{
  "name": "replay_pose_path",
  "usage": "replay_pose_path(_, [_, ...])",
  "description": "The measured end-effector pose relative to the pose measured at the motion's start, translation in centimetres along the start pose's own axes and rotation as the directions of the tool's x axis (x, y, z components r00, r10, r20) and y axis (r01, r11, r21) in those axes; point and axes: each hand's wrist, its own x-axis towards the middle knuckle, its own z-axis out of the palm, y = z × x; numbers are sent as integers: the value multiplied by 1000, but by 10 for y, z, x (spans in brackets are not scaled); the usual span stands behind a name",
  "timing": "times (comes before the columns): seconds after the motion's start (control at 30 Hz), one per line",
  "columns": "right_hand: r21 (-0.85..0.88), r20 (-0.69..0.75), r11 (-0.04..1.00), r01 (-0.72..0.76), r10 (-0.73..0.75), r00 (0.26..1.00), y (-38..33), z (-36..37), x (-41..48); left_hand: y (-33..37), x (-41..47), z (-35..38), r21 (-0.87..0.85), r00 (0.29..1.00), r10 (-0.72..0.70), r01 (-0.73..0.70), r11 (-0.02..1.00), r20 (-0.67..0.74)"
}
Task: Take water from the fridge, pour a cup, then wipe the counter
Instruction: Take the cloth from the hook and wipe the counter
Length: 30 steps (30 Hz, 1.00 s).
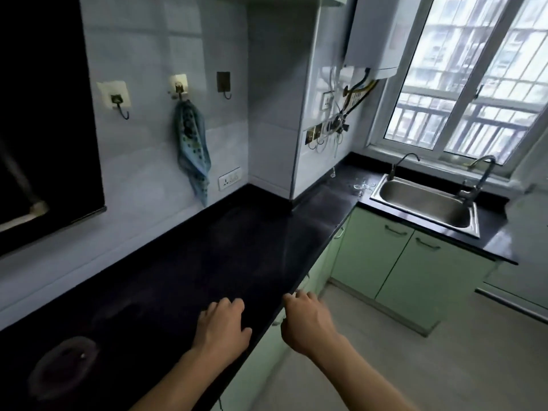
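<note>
A black counter (184,262) runs from the lower left to the far corner. My left hand (224,324) rests palm down on the counter near its front edge, fingers loosely bent, holding nothing. My right hand (307,320) hovers just past the counter's edge over the green cabinets, fingers loosely curled and empty, fingertips close to the edge. A blue patterned cloth (192,146) hangs from a wall hook above the counter. No fridge, bottle or cup is in view.
A steel sink (427,203) with two faucets sits under the window at right. Green cabinets (394,259) stand below it. Wall hooks, a socket (229,178) and a white boiler (373,34) with pipes line the wall. A stove burner (63,366) lies at lower left.
</note>
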Motion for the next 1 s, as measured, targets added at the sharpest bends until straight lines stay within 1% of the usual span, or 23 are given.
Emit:
replay_pose_path(0.17, [28, -2, 999, -39, 39, 999, 29, -14, 59, 14, 73, -10, 20, 998, 54, -54, 998, 17])
replay_pose_path(0.23, [32, -5, 999, -39, 39, 999, 40, -15, 81, 18, 97, -13, 26, 999, 51, -51, 998, 7])
replay_pose_path(0.33, [20, 9, 1000, 6, -7, 1000, 54, -20, 117, 23, 129, -16, 30, 1000, 17, -17, 999, -3])
replay_pose_path(0.47, [13, 33, 992, 122, -122, 992, 76, -25, 174, 29, 168, -15, 7, 995, -86, 87, 996, -47])
replay_pose_path(0.53, [18, 55, 978, 206, -206, 977, 85, -29, 206, 33, 186, -15, -17, 983, -166, 165, 986, -77])
replay_pose_path(0.67, [25, 86, 919, 393, -394, 915, 95, -37, 264, 46, 213, -18, -52, 934, -338, 334, 941, -116])
replay_pose_path(0.73, [18, 109, 884, 466, -465, 878, 96, -41, 286, 54, 225, -19, -75, 907, -399, 392, 917, -136])
replay_pose_path(0.87, [30, 138, 828, 559, -558, 819, 91, -44, 317, 60, 239, -21, -82, 855, -489, 483, 872, -169])
replay_pose_path(1.0, [37, 171, 788, 614, -610, 773, 76, -37, 340, 51, 248, -22, -79, 816, -554, 549, 832, -167])
